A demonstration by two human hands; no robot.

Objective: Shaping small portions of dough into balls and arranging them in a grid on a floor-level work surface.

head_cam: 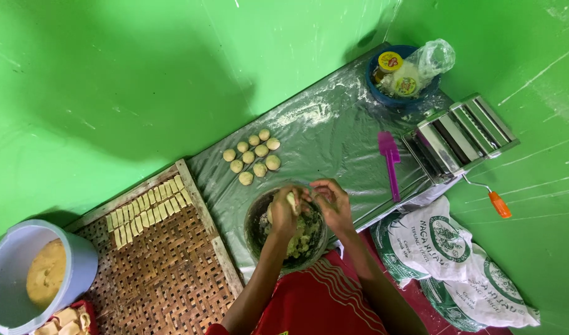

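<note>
Dough is the thing I follow from here: a pale lump (291,200) sits pinched in the fingers of my left hand (283,214), directly above the dark round bowl (254,218), which holds more yellow dough mixture (302,239). My right hand (333,205) is just beside it, fingers curled toward the lump, but I cannot tell if it grasps anything or only touches. The left hand is the nearer one; the lump has no clear long axis. From both hands, the rows of finished dough balls (252,157) lie away from my body and a little to the left, on the plastic-covered board (334,124), near the bowl's far rim. The underside of the lump and most of the bowl's inside are hidden by my hands. The pasta roller (459,136) and purple spatula (390,162) lie apart at right.
</note>
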